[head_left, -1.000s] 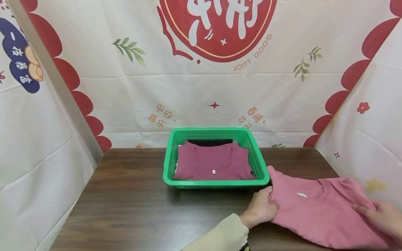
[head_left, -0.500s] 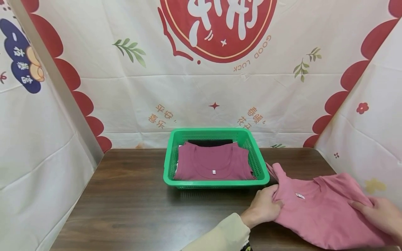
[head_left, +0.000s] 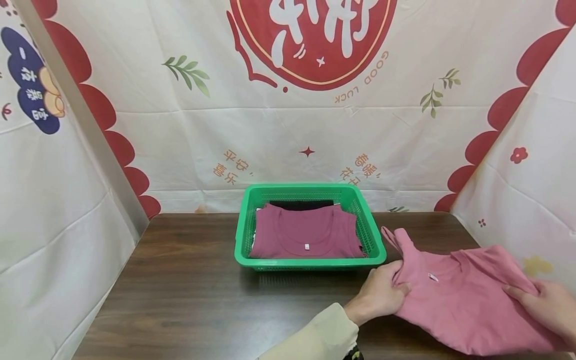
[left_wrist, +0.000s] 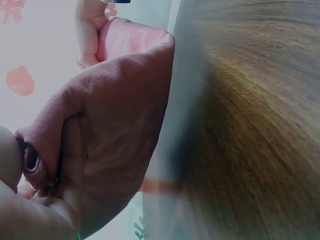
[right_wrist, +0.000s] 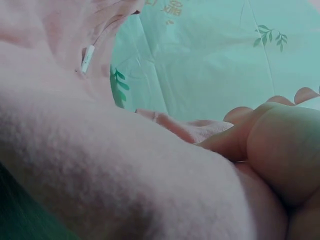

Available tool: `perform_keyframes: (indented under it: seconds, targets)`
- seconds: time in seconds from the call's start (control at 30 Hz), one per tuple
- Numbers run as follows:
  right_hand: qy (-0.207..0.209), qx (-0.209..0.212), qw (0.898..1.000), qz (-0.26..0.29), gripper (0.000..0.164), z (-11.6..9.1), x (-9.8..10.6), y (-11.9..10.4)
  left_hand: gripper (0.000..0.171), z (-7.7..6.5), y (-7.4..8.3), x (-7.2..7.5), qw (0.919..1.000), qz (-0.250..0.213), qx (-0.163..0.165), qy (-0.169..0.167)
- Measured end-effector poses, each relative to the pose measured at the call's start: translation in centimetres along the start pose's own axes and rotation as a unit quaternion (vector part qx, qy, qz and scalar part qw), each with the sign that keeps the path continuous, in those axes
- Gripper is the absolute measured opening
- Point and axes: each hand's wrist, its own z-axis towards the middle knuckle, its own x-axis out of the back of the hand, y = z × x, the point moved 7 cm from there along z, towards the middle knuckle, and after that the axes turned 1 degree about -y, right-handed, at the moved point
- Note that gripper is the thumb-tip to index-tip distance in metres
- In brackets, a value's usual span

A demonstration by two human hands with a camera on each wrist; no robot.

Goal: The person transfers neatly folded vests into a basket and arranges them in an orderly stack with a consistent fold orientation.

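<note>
In the head view, a pink shirt (head_left: pixel 463 305) with a small white neck label hangs loosely between my two hands at the right of the table. My left hand (head_left: pixel 380 292) grips its left shoulder, just in front of the basket's right corner. At the right edge of the view, my right hand (head_left: pixel 546 302) pinches the other shoulder, thumb on top. Up close in the left wrist view, fingers (left_wrist: pixel 73 160) clasp a bunched fold of the shirt (left_wrist: pixel 120 115). The right wrist view is mostly filled by the shirt (right_wrist: pixel 110 155) beside the right hand (right_wrist: pixel 285 150).
A green plastic basket (head_left: pixel 310 262) stands at the back middle of the brown wooden table (head_left: pixel 189 300). Inside lie a folded mauve top (head_left: pixel 306 235) and a black item (head_left: pixel 299 204) behind it. Printed cloth walls (head_left: pixel 288 125) enclose the back and sides.
My left hand has moved slightly right and up with the shirt's shoulder, and a narrow loop of its cloth now shows beside the basket. My right hand has barely shifted.
</note>
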Motion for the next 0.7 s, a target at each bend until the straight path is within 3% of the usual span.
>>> perform_keyframes:
  seconds: [0.4, 0.7]
  targets:
    - [0.044, -0.012, 0.999, 0.017, 0.045, 0.1, 0.7, -0.2, 0.014, 0.3, 0.6, 1.0, 0.9995, -0.030, -0.008, -0.005]
    - [0.053, -0.036, 0.998, 0.007, 0.055, 0.4, 0.9, -0.4, 0.023, 0.4, 0.6, 2.5, 0.9982, -0.059, 0.010, -0.003]
